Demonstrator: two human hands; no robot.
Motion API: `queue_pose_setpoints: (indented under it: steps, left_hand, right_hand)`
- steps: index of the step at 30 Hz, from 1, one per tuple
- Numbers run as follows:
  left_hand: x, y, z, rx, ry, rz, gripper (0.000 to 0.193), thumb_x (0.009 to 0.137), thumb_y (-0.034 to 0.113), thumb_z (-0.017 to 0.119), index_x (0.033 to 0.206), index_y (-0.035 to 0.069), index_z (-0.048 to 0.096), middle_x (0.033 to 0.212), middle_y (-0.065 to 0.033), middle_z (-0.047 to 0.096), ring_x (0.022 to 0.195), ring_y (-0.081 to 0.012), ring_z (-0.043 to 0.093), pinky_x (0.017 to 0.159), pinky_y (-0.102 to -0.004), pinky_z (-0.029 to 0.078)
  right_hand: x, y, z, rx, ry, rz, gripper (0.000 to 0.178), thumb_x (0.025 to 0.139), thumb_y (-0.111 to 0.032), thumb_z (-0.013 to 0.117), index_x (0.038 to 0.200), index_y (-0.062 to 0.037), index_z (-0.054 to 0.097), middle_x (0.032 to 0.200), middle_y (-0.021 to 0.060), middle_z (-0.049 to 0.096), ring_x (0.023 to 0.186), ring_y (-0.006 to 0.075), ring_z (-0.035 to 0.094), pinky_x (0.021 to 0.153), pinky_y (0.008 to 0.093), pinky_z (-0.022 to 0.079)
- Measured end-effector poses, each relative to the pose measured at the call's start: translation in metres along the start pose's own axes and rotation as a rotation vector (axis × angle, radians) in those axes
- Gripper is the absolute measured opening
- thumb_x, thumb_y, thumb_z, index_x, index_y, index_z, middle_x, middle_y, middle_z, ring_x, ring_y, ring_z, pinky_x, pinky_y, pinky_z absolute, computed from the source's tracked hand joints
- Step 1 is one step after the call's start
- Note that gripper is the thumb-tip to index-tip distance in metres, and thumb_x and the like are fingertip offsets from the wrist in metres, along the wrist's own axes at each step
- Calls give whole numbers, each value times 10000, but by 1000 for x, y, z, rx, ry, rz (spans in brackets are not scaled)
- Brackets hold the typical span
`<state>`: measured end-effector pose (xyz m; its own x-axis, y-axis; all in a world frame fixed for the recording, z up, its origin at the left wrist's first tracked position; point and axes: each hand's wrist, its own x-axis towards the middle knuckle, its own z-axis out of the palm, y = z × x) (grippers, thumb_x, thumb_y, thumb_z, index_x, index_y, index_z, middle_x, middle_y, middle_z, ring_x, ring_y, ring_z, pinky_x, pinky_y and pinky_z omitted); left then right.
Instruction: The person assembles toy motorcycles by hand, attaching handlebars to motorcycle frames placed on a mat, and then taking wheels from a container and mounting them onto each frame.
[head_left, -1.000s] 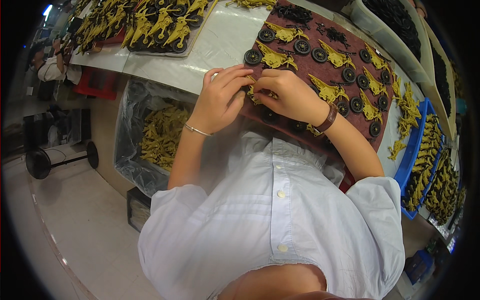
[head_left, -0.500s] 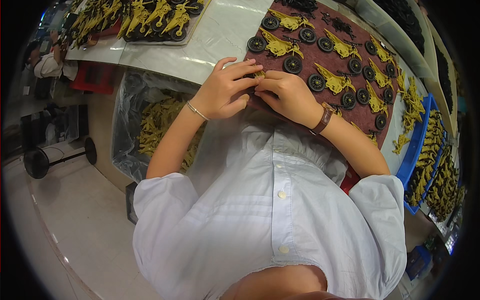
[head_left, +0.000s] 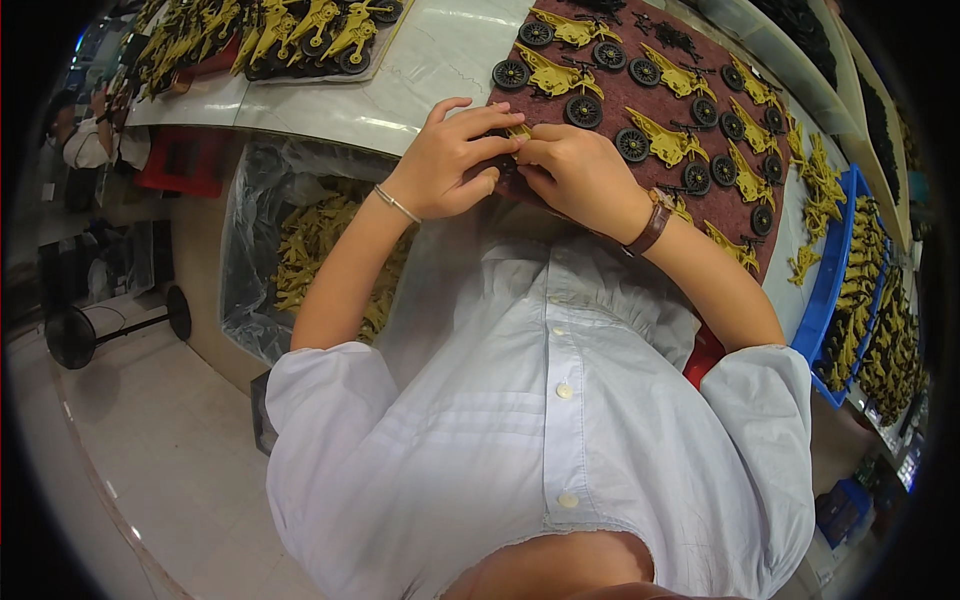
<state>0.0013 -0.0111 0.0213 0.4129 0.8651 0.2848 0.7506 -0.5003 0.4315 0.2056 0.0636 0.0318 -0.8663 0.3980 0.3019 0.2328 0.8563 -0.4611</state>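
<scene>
Both hands meet at the near left corner of a dark red mat (head_left: 628,105). Between them is a toy motorcycle (head_left: 519,131), of which only a bit of yellow and some black show; my fingers hide the rest. My left hand (head_left: 450,165) steadies it from the left with its long fingers stretched over it, the thumb bent below. From the right, my right hand (head_left: 582,172) pinches the piece with thumb and fingers. Just beyond lies a yellow toy motorcycle (head_left: 552,75) with black wheels, among several like it in rows.
At the far left, a tray (head_left: 385,62) bears a pile of yellow and black toys. Loose yellow parts (head_left: 818,190) lie right of the mat, beside a blue tray (head_left: 838,265) of more. A plastic-lined bin (head_left: 250,250) holds yellow pieces below the table. A person (head_left: 88,140) is at far left.
The view has shifted slightly, so the mat and trays sit a little higher. Both hands stay together on the toy motorcycle, with small finger movements.
</scene>
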Motion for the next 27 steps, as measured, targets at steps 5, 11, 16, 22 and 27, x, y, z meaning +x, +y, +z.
queue_pose_setpoints:
  steps: [5,11,16,22,27]
  left_hand:
    - [-2,-3,3,9,18,18,401,730,154,546,1110,69,641,1349,-83,546,1302,-268,458,1067,-468,276]
    - [-1,0,0,8,22,23,380,753,146,545,1114,78,641,1347,-81,547,1308,-265,452,1068,-452,268]
    - [-6,0,5,32,25,26,382,780,140,542,1146,91,642,1355,-80,539,1314,-254,444,1079,-446,248]
    - [-6,6,5,43,33,8,402,798,138,533,1184,108,642,1353,-83,538,1317,-241,442,1095,-439,219]
    - [-7,5,5,49,31,-22,391,803,144,525,1172,103,648,1347,-88,542,1320,-240,440,1099,-435,208]
  right_hand:
    - [-3,-5,10,-5,56,52,76,771,-75,633,828,-30,654,816,95,618,771,300,627,669,397,517]
    - [-6,-6,16,-64,61,60,135,788,-147,626,860,-36,652,835,106,654,787,294,650,668,387,531]
    - [6,20,-10,236,167,101,146,816,-131,619,885,-22,688,781,167,655,750,337,637,680,400,511]
    - [14,46,-17,46,-83,93,189,812,-83,678,984,-5,686,883,163,668,787,314,639,726,375,507]
    - [18,45,-14,177,-32,-28,231,807,-111,678,1020,-24,689,902,142,649,828,324,623,745,391,497]
